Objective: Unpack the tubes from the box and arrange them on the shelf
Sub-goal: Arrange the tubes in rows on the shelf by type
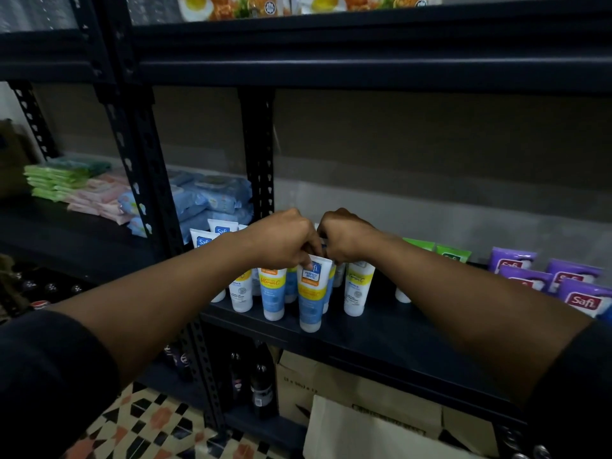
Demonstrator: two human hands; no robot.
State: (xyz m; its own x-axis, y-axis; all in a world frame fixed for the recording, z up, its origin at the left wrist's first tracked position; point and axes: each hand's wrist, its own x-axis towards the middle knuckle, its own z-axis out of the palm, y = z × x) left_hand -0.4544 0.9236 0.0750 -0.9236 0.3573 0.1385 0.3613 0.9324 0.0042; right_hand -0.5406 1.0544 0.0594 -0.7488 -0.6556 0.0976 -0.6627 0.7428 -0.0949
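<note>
Several white, blue and yellow Safi tubes stand cap-down on the dark shelf point(390, 329). My left hand point(284, 243) pinches the top edge of the front tube point(311, 293), which stands upright at the shelf's front. My right hand point(347, 240) is beside it, fingers curled down among the tubes behind; what they hold is hidden. Another tube point(357, 288) stands just to the right. A cardboard box point(331, 385) sits on the shelf below.
Green tubes point(453, 253) and purple Safi tubes point(563, 279) stand to the right on the same shelf. Blue packs point(215, 200) and green and pink packs point(76, 183) lie to the left. Dark bottles point(261, 379) stand below. A black upright post point(155, 193) divides the bays.
</note>
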